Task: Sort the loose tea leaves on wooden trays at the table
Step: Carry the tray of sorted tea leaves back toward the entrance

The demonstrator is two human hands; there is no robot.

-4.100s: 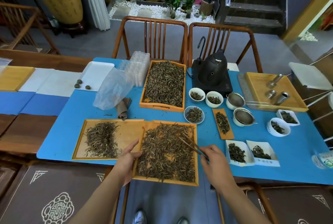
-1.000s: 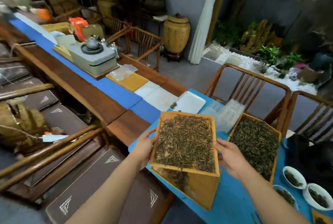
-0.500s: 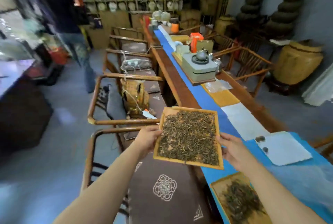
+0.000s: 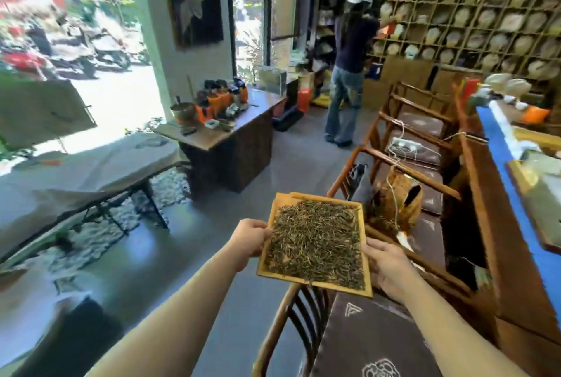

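A: Where's the wooden tray (image 4: 315,281) sitting right now?

B: Up in the air, off the table (image 4: 498,194), over the floor and a chair back (image 4: 291,310). Loose tea leaves (image 4: 315,243) spread across nearly the whole inside.

A: And the grip?

B: Left hand (image 4: 249,240) clamped on the left edge, right hand (image 4: 387,267) wrapped around the right edge, fingers curled underneath. Tilted a bit, far end higher.

A: Anything nearby?

B: Cushioned chairs (image 4: 416,146) to the right, someone standing by the wall shelves (image 4: 470,9).

Bare forearms, left hand (image 4: 249,240), right hand (image 4: 387,267), seemingly no sleeves
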